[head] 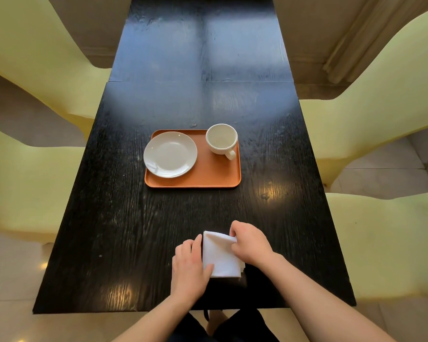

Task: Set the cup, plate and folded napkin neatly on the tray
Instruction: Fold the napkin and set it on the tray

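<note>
An orange tray lies in the middle of the black table. A white plate rests on its left half, overhanging the left rim a little. A white cup stands upright in the tray's far right corner, handle pointing toward me. A white folded napkin lies on the table near the front edge. My left hand presses on the napkin's left side with its thumb on the cloth. My right hand pinches the napkin's far right corner.
The black wooden table runs away from me, with a seam across it beyond the tray. Pale yellow chairs stand along both long sides. My legs show below the front edge.
</note>
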Demonstrator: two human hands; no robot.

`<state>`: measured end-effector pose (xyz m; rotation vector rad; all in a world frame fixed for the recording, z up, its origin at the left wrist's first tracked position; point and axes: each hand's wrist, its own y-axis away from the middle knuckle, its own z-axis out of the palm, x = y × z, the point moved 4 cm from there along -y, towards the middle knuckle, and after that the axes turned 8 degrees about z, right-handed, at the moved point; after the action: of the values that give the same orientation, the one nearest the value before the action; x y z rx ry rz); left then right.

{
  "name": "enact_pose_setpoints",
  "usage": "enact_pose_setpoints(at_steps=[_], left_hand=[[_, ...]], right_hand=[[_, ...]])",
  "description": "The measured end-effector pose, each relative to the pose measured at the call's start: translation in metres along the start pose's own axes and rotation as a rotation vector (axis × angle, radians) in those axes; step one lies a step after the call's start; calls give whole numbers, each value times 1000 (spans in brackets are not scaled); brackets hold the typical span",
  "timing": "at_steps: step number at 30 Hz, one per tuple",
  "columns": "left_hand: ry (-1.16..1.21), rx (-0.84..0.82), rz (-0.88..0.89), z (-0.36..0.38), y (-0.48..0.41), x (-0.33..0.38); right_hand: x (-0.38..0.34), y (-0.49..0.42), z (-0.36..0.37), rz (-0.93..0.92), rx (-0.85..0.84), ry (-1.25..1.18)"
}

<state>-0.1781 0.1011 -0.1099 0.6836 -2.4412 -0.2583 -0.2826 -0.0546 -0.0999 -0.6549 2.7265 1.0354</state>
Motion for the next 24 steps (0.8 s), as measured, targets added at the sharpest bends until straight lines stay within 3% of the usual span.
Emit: enact_pose_setpoints(at_steps=[6,9,13,16,20,24], left_hand=[[151,-34,-91,1,-5,-3],[144,-57,-76,-1,-8,2],[337,-27,-98,-5,-12,4],[572,-7,-168,-9,-18,4],[984,71,-431,-13,-26,8],[1394,-40,-555,-9,-30,20]], right_hand=[[6,-1,-1,120,-130,-233],[11,0,-5,158,-123,-337],[16,9,-10,194,-99,-567],[18,13,-16,233,-74,-756],[15,14,-18,284,-57,-1007],[7,17,-21,304,28,-1320]])
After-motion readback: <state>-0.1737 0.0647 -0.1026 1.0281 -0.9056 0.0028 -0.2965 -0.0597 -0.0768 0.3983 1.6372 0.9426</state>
